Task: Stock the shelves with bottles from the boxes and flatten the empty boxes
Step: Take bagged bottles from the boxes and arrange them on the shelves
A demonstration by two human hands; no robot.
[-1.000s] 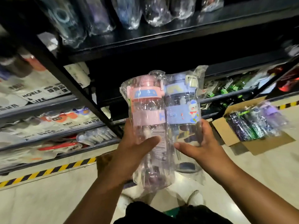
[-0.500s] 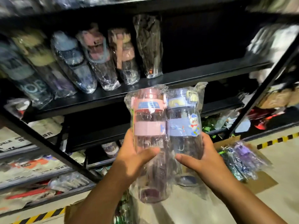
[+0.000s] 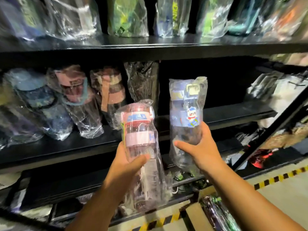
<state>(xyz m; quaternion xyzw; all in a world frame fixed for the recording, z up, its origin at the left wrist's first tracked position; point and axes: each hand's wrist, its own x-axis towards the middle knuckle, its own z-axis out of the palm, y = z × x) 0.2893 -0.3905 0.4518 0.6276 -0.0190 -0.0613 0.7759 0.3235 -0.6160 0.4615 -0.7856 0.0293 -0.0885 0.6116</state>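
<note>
Black metal shelving (image 3: 150, 52) is filling the view in a dim stockroom, its upper tiers crowded with plastic-wrapped bottles, as we are standing before it with one bottle in each hand. Our left hand (image 3: 128, 165) is grasping the pink bottle (image 3: 140, 135) around its clear lower body, thumb pressing across the front, the bottle standing roughly upright in its crinkled wrapper just in front of the middle shelf's edge. Our right hand (image 3: 201, 147) is gripping the blue bottle (image 3: 186, 112), the one bearing a small bear sticker, and is holding it higher and slightly apart from the pink one, before the bare dark stretch of the middle shelf. To the left on that shelf, a row of wrapped bottles (image 3: 73, 100) is leaning together. Yellow-and-black hazard tape (image 3: 273, 179) is running along the pale floor below, and wrapped goods (image 3: 216, 212) are showing at the bottom right.
</note>
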